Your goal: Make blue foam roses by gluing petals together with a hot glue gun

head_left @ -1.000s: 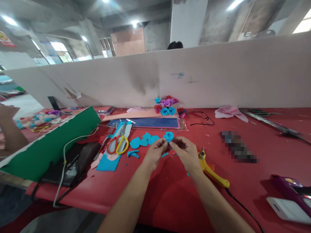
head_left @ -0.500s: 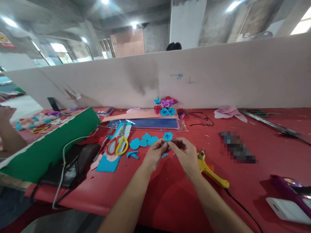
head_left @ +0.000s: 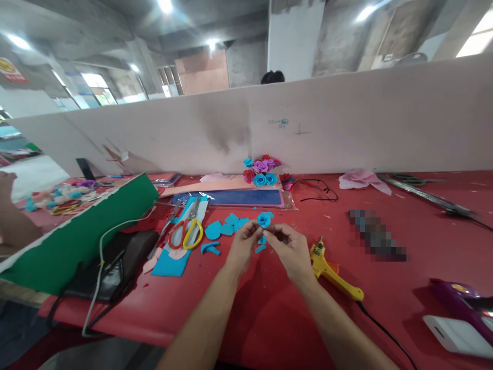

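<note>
Between the fingertips of both hands is a small blue paper flower (head_left: 264, 220), its bloom facing up and its base hidden by the fingers. My left hand (head_left: 245, 242) pinches it from the left side. From the right, my right hand (head_left: 289, 250) also has thumb and finger closed at its base. Blue paper petals (head_left: 227, 226) lie just beyond my left hand, with a curled blue scrap (head_left: 210, 248) nearer. Beside my right hand rests a yellow glue gun (head_left: 334, 277). Scissors with red and yellow handles (head_left: 188, 231) lie on blue paper (head_left: 169, 263).
Finished paper flowers (head_left: 264, 172) stand by the white partition (head_left: 162, 139). A green board (head_left: 88, 234) and a black bag (head_left: 115, 262) are on the left, with another person's arm (head_left: 15, 216) beyond. Eyeglasses (head_left: 319, 191), a blurred dark object (head_left: 377, 235) and a white box (head_left: 454, 334) lie rightward.
The blue flower has tipped and come slightly nearer, both hands still pinching it. More of the blue paper behind the hands shows now. The view has shifted a little.
</note>
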Demonstrator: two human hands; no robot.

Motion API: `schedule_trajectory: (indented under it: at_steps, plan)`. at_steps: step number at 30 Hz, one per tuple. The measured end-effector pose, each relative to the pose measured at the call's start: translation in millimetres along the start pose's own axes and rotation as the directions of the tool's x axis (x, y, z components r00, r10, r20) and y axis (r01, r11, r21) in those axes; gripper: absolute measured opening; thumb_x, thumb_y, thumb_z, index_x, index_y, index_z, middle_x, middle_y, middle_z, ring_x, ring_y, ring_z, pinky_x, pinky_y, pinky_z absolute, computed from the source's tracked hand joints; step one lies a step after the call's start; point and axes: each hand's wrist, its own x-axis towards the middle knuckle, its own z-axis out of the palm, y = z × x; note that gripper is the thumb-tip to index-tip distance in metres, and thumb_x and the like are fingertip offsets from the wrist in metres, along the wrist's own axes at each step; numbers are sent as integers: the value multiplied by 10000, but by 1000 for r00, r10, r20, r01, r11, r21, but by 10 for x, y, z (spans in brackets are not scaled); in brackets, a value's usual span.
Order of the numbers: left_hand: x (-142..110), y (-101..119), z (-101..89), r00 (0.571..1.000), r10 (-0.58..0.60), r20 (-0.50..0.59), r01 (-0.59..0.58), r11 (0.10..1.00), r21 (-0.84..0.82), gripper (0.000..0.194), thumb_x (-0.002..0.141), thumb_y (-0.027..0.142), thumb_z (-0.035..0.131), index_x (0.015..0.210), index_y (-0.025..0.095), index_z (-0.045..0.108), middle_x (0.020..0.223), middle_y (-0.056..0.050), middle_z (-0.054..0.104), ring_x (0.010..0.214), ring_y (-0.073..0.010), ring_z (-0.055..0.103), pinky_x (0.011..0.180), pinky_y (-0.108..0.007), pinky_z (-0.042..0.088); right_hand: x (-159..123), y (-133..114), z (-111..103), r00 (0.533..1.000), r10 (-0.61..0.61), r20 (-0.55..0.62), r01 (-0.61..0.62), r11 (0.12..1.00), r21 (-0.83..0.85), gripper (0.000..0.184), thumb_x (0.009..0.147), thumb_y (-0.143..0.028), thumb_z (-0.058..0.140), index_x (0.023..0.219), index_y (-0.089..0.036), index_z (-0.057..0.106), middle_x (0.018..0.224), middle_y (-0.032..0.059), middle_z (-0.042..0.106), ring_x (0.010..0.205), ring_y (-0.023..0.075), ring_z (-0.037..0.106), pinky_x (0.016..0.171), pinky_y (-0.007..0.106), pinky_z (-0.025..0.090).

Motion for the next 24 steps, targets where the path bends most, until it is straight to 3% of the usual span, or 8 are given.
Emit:
schedule_trajectory:
  at_steps: [4, 8, 11, 16, 20, 24]
  plan:
    - [7, 3, 2, 999, 40, -5, -40, 999, 33, 172, 739, 326, 692, 840, 190, 670, 809, -17, 622, 763, -135, 545, 759, -270, 419, 12, -5, -5, 992, 124, 19, -125, 968, 220, 173, 696, -313, 669, 800, -190, 734, 703, 28, 674, 653, 154, 570, 602, 275, 464]
    - [17, 10, 7, 998, 52, -28, -51, 998, 35, 171, 736, 332, 689, 816, 183, 660, 803, -22, 627, 751, -136, 552, 743, -269, 423, 9, -42, -22, 986, 138, 93, -160, 937, 309, 144, 696, -253, 637, 750, -189, 755, 593, 8, 619, 570, 118, 494, 565, 250, 419]
    - [22, 20, 9, 998, 52, -21, -52, 998, 22, 176, 732, 338, 690, 805, 182, 653, 808, -35, 635, 756, -149, 560, 737, -282, 434, -7, -44, -26, 987, 99, 124, -135, 935, 329, 162, 700, -205, 590, 703, -195, 752, 567, 4, 599, 563, 113, 483, 560, 241, 393]
    - [16, 11, -25, 995, 101, -10, -100, 992, 74, 153, 743, 307, 683, 834, 186, 670, 816, -42, 640, 784, -159, 560, 764, -286, 432, -7, -17, -40, 999, 45, 11, -46, 939, 341, 151, 696, -169, 580, 661, -204, 722, 565, -16, 581, 527, 92, 456, 530, 226, 365]
    - [-17, 33, -35, 994, 97, 59, -104, 986, 133, 168, 768, 320, 661, 892, 206, 666, 843, -27, 631, 799, -147, 546, 777, -274, 421, 27, -32, -90, 997, 63, -45, -38, 903, 427, 120, 721, -195, 600, 724, -206, 719, 568, -20, 569, 531, 96, 470, 497, 217, 357]
    - [-67, 138, -3, 984, 108, 143, -144, 952, 271, 169, 796, 345, 628, 881, 201, 652, 841, -25, 598, 795, -149, 516, 785, -282, 401, 58, -75, -156, 998, 57, -31, -36, 885, 464, 101, 743, -230, 621, 739, -199, 718, 605, -7, 594, 556, 101, 478, 499, 218, 357]
